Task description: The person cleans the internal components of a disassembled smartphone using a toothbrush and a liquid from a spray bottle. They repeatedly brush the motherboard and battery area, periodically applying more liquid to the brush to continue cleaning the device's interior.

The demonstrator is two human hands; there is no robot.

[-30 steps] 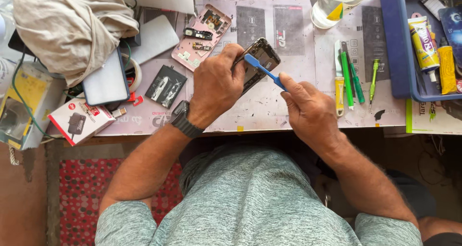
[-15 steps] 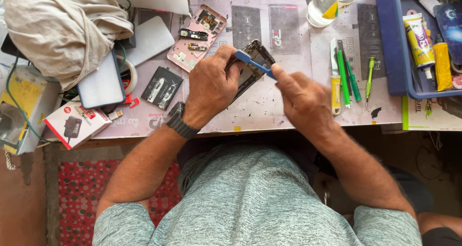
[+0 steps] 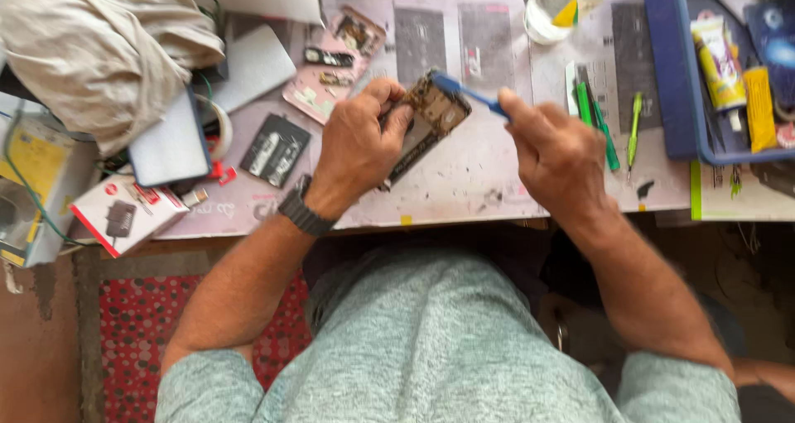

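Left hand point(image 3: 358, 146) fingers clamped on opened phone point(image 3: 431, 117), tilted up off surface point(image 3: 464, 191) near front edge for access; right hand point(image 3: 556, 154) fingers pinched on blue brush point(image 3: 465, 93), bristles at phone's top.

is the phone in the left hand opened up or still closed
Opened up: the small dismantled phone in the left hand shows bare brownish internals, where the right hand rests a blue plastic tool.

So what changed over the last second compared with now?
The blue tool in the right hand swung from lying across the opened phone to touching its top edge. The left hand keeps gripping the phone; the bench items stay put.
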